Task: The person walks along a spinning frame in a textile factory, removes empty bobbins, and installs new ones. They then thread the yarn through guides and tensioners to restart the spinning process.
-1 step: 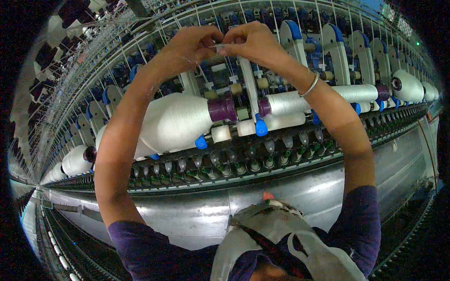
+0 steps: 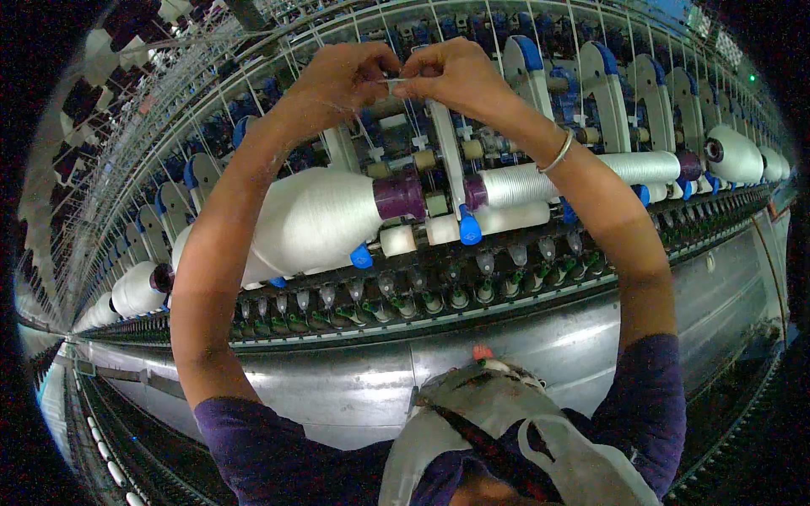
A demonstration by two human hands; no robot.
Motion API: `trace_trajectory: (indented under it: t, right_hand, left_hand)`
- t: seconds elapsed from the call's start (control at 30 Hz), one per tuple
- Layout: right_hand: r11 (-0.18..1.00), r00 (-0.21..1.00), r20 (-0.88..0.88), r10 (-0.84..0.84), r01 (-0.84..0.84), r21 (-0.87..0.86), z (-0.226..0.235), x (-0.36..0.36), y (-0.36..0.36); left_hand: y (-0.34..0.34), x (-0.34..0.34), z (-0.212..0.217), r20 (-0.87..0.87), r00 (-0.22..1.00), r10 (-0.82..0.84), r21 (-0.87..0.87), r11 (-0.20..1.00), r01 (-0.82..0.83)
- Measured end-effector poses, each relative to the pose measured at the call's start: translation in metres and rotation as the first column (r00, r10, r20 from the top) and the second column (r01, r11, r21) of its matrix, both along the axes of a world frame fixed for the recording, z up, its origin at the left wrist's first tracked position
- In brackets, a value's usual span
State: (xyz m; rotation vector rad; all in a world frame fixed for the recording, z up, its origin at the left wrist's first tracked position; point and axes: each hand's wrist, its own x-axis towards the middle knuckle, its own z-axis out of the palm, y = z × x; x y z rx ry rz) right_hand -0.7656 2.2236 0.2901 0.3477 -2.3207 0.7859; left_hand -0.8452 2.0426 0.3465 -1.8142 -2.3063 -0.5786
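Both arms reach up and forward, and the hands meet in front of the spinning machine. My left hand [image 2: 350,76] is closed in a pinch on a short length of white yarn [image 2: 389,81]. From the other side, my right hand [image 2: 451,74] pinches the same yarn between thumb and forefinger; its wrist wears a bangle. The fingertips nearly touch, and the exact ends of the yarn are hidden. Below my left hand lies a large white yarn package [image 2: 316,215] on a purple tube [image 2: 399,196]. Below my right forearm is a thinly wound bobbin [image 2: 521,186], partly covered by that arm.
Blue-capped grey arms [image 2: 601,84] stand in a row along the machine. Blue levers [image 2: 470,228] and pale rollers [image 2: 398,241] sit below the packages. Further down run a row of dark spindle units [image 2: 485,263] and a metal panel [image 2: 337,379]. More yarn packages [image 2: 732,155] line both sides.
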Motion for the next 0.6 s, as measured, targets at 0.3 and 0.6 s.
trace_trajectory:
  t: [0.3,0.6]
  right_hand:
    - [0.975,0.989,0.130,0.072,-0.042,-0.218,-0.002,0.009,-0.002]
    - [0.945,0.906,-0.423,-0.021,0.156,0.286,-0.007,-0.002,-0.005]
  left_hand:
    - [-0.001,-0.003,-0.010,-0.033,0.985,0.168,0.137,0.977,-0.162]
    - [0.006,0.006,-0.010,0.395,0.884,0.251,0.039,0.957,-0.289]
